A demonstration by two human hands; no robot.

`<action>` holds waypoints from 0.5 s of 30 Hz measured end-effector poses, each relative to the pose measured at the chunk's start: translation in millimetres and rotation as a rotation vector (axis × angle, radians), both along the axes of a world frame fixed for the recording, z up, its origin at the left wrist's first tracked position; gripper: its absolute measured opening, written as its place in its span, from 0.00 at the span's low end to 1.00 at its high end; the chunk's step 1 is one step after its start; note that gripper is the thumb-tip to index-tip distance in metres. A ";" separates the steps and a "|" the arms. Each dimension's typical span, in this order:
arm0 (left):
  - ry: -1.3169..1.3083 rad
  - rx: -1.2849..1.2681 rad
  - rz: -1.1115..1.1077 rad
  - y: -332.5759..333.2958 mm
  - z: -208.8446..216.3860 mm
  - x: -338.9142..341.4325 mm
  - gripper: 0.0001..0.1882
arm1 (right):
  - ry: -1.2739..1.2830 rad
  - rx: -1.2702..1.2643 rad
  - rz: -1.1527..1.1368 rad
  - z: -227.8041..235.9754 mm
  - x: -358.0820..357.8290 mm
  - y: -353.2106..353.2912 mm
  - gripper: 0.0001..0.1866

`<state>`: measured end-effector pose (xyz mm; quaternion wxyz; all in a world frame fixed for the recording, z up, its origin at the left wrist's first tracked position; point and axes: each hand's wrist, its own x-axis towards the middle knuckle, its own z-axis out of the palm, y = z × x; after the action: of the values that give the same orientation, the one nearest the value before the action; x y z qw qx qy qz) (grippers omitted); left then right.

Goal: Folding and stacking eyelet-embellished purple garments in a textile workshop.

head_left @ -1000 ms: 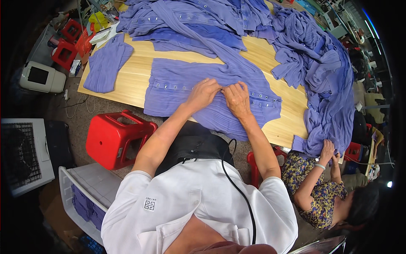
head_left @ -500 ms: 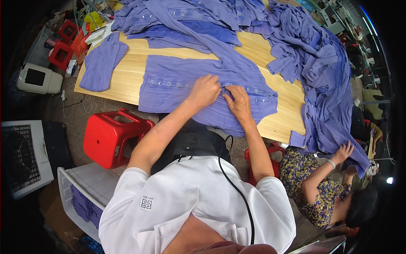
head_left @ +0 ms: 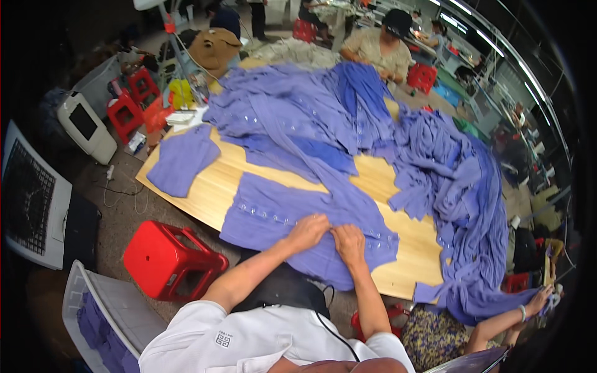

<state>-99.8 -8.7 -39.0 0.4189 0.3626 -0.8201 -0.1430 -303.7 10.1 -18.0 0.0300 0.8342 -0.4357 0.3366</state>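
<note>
I see a white short-sleeved shirt (head_left: 261, 336) with a small dark square emblem (head_left: 222, 339) on the chest, black clothing (head_left: 283, 292) below it, a thin black cable (head_left: 336, 336) trailing down the front, and bare forearms.

Red stool (head_left: 152, 258) on grey-brown floor (head_left: 115, 230)

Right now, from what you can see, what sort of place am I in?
Probably a garment workshop: a purple garment lies spread before you on a wooden table, similar purple pieces are heaped beyond it and to its right, and a bin holds more purple cloth.
</note>
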 end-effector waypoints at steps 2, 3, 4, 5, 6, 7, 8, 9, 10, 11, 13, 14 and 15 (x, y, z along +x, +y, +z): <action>-0.021 -0.002 -0.039 2.1 2.5 3.0 0.08 | -0.007 -0.031 0.026 3.5 -1.1 0.7 0.05; -0.025 -0.013 -0.030 1.3 5.6 4.9 0.08 | 0.029 -0.069 0.030 4.2 -3.5 1.1 0.05; -0.061 -0.019 -0.046 0.6 7.5 6.8 0.10 | 0.066 -0.104 0.033 3.3 -3.9 0.2 0.05; -0.096 -0.023 -0.064 -0.1 8.6 8.7 0.12 | 0.064 -0.109 0.039 1.2 -2.5 -1.4 0.05; -0.096 -0.025 -0.063 -0.4 12.9 9.0 0.12 | 0.086 -0.136 0.037 0.7 -3.9 -2.9 0.04; -0.117 -0.012 -0.071 0.6 16.6 10.6 0.11 | 0.109 -0.161 0.034 0.1 -5.7 -4.3 0.03; -0.138 0.002 -0.079 1.2 20.3 11.0 0.11 | 0.110 -0.161 0.031 -0.4 -8.1 -6.1 0.03; -0.140 -0.001 -0.080 -0.5 19.5 12.5 0.11 | 0.125 -0.160 0.058 0.9 -7.5 -9.2 0.02; -0.124 0.037 -0.086 -1.9 18.8 13.6 0.12 | 0.139 -0.158 0.083 2.3 -7.3 -12.0 0.02; -0.108 0.075 -0.091 -3.5 18.3 14.0 0.13 | 0.138 -0.162 0.081 4.3 -8.2 -14.9 0.02; -0.108 0.085 -0.095 -3.8 17.5 13.6 0.14 | 0.165 -0.167 0.135 8.9 -9.3 -17.4 0.03; -0.106 0.098 -0.096 -3.0 17.2 13.8 0.15 | 0.163 -0.170 0.133 8.8 -9.1 -18.0 0.03; -0.106 0.097 -0.098 -1.5 16.4 13.5 0.15 | 0.171 -0.166 0.158 8.6 -9.9 -17.7 0.02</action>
<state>-86.3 -10.2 -22.5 0.3492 0.3492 -0.8500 -0.1833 -313.6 -7.6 -9.3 0.1095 0.8861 -0.3353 0.3007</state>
